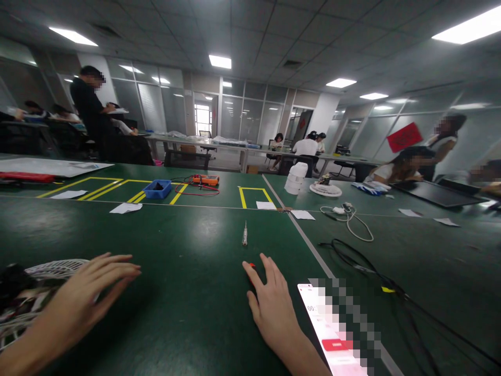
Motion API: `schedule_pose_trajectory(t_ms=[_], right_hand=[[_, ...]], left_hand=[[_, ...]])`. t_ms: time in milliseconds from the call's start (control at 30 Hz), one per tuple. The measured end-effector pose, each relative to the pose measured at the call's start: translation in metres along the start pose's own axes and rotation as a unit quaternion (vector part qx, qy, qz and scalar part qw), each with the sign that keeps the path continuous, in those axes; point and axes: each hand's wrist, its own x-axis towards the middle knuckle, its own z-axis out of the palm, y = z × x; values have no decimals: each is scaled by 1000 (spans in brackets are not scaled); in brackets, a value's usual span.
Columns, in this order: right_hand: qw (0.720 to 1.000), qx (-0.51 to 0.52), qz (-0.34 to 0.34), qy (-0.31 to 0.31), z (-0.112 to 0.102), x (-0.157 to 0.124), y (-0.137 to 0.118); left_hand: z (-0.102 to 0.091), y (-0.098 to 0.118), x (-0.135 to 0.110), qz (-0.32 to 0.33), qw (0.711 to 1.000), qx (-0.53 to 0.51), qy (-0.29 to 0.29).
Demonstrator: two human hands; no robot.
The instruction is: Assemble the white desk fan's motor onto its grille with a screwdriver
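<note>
My left hand [92, 290] is stretched out, fingers extended, with nothing visible in it. It hovers beside and partly in front of a white fan grille [58, 268] with dark parts and wiring at the left edge. My right hand [272, 297] has its fingers apart over the green table [188, 297]. A small red object [251, 265] shows by its index finger, mostly hidden, so its kind is unclear. Beyond that hand lies a small screwdriver with a clear handle [245, 236], its tip pointing away. Right of my forearm is a lit phone [321, 324], partly blurred out.
Black cables [364, 266] and a white cord [360, 225] lie at right. Farther back are a blue bin [157, 192], an orange multimeter [206, 180], stacked white cups [296, 178], another fan part [325, 190] and paper slips [126, 208]. Several people sit or stand around the room.
</note>
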Motion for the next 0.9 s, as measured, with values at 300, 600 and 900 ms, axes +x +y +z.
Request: schedule_pose_trajectory(t_ms=[300,600,900], right_hand=[[998,11,3,-66,12,-3,4],[998,-18,35,-55,14,-2,6],[996,-31,46,-77,3,1,4]], left_hand=[[88,117,31,32,984,-139,-103],[118,161,44,47,964,-135,-225],[112,157,46,47,948,-150,-276]])
